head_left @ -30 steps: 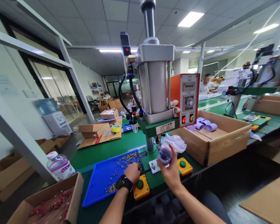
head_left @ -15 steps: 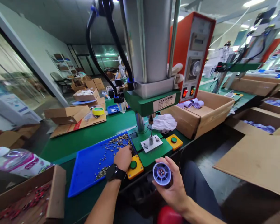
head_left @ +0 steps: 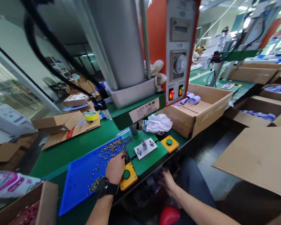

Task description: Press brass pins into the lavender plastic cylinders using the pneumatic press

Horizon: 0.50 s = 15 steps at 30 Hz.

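Observation:
My left hand (head_left: 115,168), with a black watch on its wrist, rests at the right side of a blue tray (head_left: 71,184). Its fingers are curled down among small brass-coloured metal parts (head_left: 111,148); whatever they hold is hidden. Below the bench edge, my right hand (head_left: 168,182) reaches into shadow beside pale purple pieces (head_left: 152,184). Its fingertips are too dark to show whether they grip anything. Between the hands and the press (head_left: 128,47) lies a metal plate with a pin (head_left: 145,148) on the green base.
Yellow boxes with green buttons stand left (head_left: 128,176) and right (head_left: 170,143) of the plate. A white cloth (head_left: 159,123) lies behind. At right, a carton (head_left: 208,107) holds purple cylinders (head_left: 194,100). An open carton (head_left: 49,200) with red pieces is at lower left.
My right hand, with the purple spoked cylinder in it earlier, has gone down below the bench edge; the cylinder no longer shows clearly. My left hand stays at the tray. The view has tilted down.

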### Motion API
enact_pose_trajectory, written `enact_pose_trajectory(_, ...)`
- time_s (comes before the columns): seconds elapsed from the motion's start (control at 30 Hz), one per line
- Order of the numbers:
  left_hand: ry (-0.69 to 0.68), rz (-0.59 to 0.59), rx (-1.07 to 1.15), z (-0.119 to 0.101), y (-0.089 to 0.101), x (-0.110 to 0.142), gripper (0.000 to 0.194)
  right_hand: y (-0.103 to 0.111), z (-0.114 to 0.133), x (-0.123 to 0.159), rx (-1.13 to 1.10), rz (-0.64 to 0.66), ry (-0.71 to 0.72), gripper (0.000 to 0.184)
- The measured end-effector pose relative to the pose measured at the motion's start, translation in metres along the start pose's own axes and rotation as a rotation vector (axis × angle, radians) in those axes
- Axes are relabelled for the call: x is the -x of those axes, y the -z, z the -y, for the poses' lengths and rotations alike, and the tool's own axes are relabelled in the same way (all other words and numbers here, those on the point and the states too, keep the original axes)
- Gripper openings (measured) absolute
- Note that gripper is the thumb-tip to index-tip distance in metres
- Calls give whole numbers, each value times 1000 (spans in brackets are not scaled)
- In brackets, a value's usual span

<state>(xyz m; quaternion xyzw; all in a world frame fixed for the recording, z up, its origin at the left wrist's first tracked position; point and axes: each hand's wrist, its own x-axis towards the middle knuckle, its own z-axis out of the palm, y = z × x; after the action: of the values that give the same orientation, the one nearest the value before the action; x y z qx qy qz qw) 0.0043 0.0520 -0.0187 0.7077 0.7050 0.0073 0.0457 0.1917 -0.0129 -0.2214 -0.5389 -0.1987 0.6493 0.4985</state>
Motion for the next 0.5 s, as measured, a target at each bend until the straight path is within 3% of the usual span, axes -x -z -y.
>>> enact_pose_trajectory(0.1, 8, -9, -11, 2, 1, -2, 27, 5, 19, 19, -1, 122, 24, 48)
enact_pose_trajectory(0.17, 23, -26, -4, 4, 2, -3, 26, 10, 42, 44, 41, 327, -3, 38)
enact_pose_trajectory(0.27, 45, -56, 54, 8, 3, -4, 22, 23, 110, 77, 151, 692, 42, 24)
enact_pose_trajectory(0.3, 54, -63, 78, 10, 3, -4, 21, 29, 140, 83, 231, 721, 229, 24)
enact_pose_trajectory(0.33, 60, -68, 99, 11, 3, -5, 21, 36, 172, 85, 321, 638, 459, 25)
enact_pose_trajectory(0.4, 79, -67, 128, 15, 3, -9, 21, 51, 238, 77, 449, 313, 841, 20)
enact_pose_trajectory(0.5, 111, -61, 153, 23, 3, -15, 23, 73, 330, 40, 525, -142, 1094, 20)
